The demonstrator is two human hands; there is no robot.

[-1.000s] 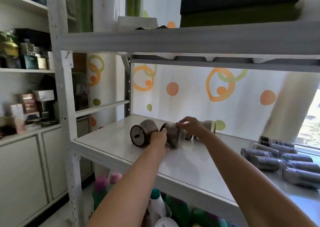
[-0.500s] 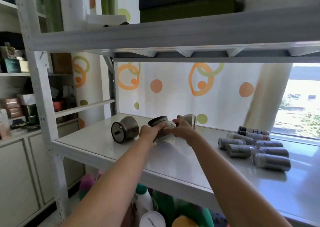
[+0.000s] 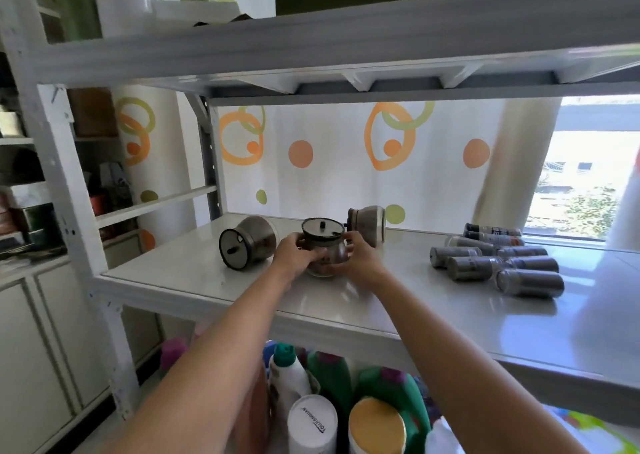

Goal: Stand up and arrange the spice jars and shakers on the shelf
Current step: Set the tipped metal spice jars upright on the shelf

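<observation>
Upright jar (image 3: 322,245) between left hand (image 3: 297,252), right hand (image 3: 360,258)

The left hand (image 3: 294,254) and right hand (image 3: 360,259) cover the jar (image 3: 322,232) at 9 and 3 o'clock, hiding its sides. Print on the shakers (image 3: 498,263), at 3 o'clock from it, is too small to read; the bottles (image 3: 313,426) at 6 o'clock run off the bottom edge.

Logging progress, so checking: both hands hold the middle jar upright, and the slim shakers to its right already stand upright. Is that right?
Not quite. The head view shows the slim shakers lying on their sides on the shelf, not standing. The rest holds: the left hand and right hand hold the middle jar upright.
</observation>
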